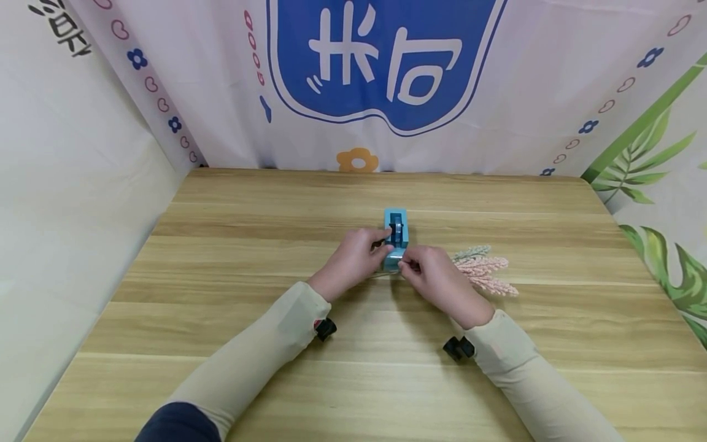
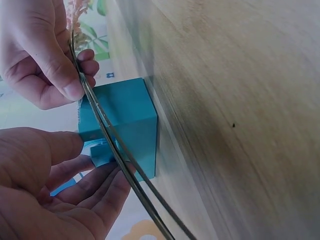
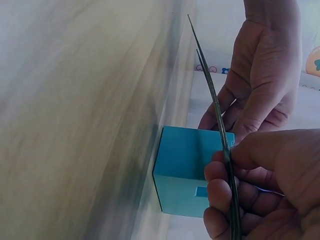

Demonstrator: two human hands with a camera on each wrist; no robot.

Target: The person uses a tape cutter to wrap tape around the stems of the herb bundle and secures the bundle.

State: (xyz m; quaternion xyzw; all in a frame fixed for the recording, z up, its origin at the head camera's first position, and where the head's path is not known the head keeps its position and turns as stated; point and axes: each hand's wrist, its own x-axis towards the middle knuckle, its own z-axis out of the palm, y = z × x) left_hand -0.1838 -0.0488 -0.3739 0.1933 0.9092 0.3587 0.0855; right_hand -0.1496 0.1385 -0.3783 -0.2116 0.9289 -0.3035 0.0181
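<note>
A blue tape dispenser stands on the table, a roll of clear tape inside. My left hand grips its left side near the cutting end, thumb and fingers on opposite sides in the left wrist view. My right hand pinches the thin dark stems of artificial flowers just in front of the dispenser. The pink and pale green flower heads stick out to the right, past that hand. Whether the right fingertips also hold a piece of tape I cannot tell.
The wood-grain table spreads out around both hands. A printed curtain hangs along its back edge, with a white wall covering at left and a leaf-patterned one at right.
</note>
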